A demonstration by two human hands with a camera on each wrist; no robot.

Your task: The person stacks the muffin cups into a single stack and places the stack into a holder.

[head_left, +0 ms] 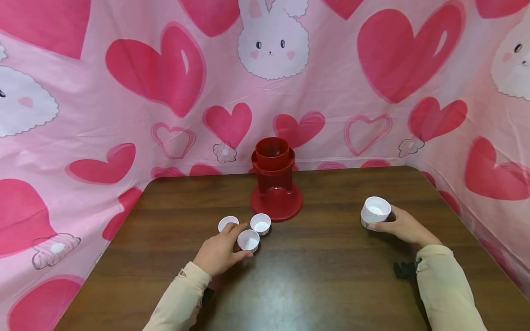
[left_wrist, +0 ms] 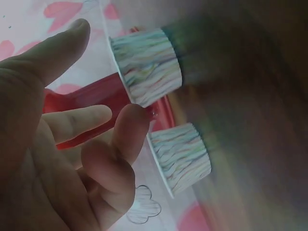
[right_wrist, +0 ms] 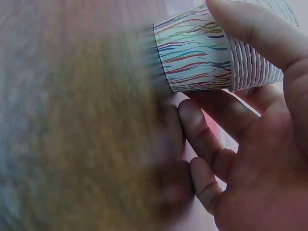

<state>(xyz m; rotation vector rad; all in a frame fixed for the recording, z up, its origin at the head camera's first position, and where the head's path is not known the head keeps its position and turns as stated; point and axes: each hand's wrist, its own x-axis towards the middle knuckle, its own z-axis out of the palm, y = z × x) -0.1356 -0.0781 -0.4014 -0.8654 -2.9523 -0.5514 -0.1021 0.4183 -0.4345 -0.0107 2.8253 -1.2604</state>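
Note:
My left hand (head_left: pixel 221 251) is around the nearest of three small white paper cups (head_left: pixel 248 240), thumb on the near side and fingers behind. In the left wrist view a gap shows between the thumb (left_wrist: pixel 65 48) and that cup (left_wrist: pixel 149 65), patterned with coloured wavy lines; a fingertip is close to its rim. Another cup (head_left: pixel 228 223) stands behind the fingers, partly covered, and one more cup (head_left: pixel 261 224) is just to the right. At the right, my right hand (head_left: pixel 407 226) grips a nested stack of the same cups (right_wrist: pixel 197 53) between thumb and fingers, close to the tabletop.
A red holder (head_left: pixel 276 202) with a round base and upright cylinders stands at the table's back middle. Pink heart-printed cloth (head_left: pixel 331 82) hangs behind and beside the brown wooden table (head_left: pixel 314 276). Dark straps (head_left: pixel 404 270) show at both wrists.

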